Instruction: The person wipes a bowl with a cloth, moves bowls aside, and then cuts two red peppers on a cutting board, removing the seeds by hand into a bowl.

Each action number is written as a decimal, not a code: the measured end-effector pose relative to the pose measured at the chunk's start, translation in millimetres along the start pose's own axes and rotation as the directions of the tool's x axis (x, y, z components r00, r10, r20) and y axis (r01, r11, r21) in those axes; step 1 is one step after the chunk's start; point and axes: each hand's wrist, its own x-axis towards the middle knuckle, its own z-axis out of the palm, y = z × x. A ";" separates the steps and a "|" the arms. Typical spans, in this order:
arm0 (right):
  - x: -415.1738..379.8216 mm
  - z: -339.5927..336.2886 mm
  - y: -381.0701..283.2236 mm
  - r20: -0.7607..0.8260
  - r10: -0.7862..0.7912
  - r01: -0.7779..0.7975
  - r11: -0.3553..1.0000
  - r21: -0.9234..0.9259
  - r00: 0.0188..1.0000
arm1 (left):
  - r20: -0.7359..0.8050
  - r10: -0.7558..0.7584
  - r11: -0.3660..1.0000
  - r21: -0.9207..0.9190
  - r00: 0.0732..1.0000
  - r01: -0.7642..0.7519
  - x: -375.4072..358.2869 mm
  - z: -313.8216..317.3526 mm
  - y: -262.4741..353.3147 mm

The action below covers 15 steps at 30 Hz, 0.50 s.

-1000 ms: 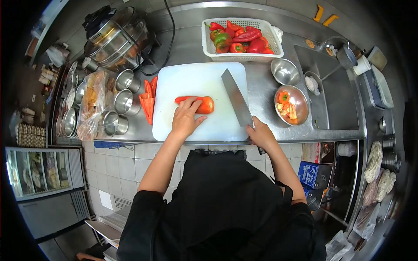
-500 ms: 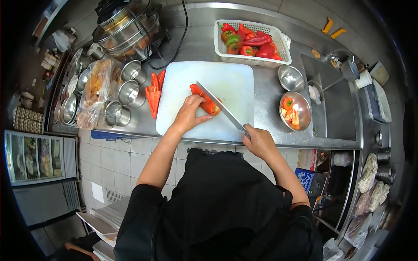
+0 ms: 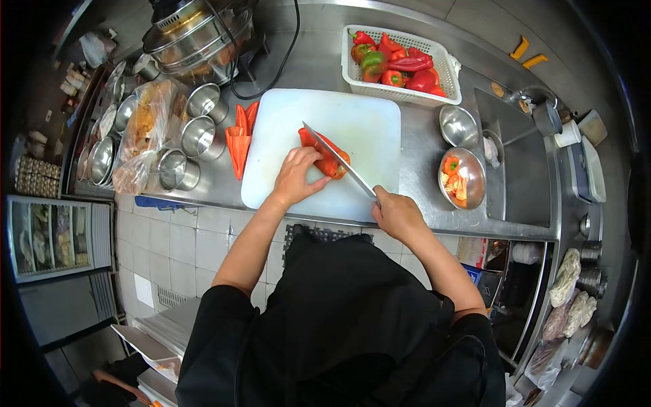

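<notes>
On the white cutting board (image 3: 278, 115) lies a red pepper (image 3: 332, 165), its cut end toward the right. My left hand (image 3: 296, 178) presses on it, fingertips bent over its left side and thumb along the near side. The handle of a long knife (image 3: 342, 157) is wrapped in my right hand (image 3: 397, 214), and the blade lies slanted across the pepper, tip pointing up and left. Long red pepper pieces (image 3: 239, 144) rest just left of the board. Right of it, a metal bowl (image 3: 478, 183) contains pepper tops and scraps.
A white basket (image 3: 407, 96) of red and green peppers stands behind the board. An empty metal bowl (image 3: 458, 126) and the sink (image 3: 525, 183) are at right. Steel pots (image 3: 202, 137), a bagged food item (image 3: 150, 129) and a cabled appliance (image 3: 196, 47) occupy the left. Another person's arm (image 3: 122, 385) shows bottom left.
The view has shifted slightly. My right hand and the knife have moved a little up and left relative to the board; my left hand still holds the pepper.
</notes>
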 end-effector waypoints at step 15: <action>18.9 -18.4 -7.6 0.144 0.020 -0.015 0.999 -0.038 0.989 | -0.009 -0.020 0.996 -0.086 1.000 0.020 0.5 2.3 -11.1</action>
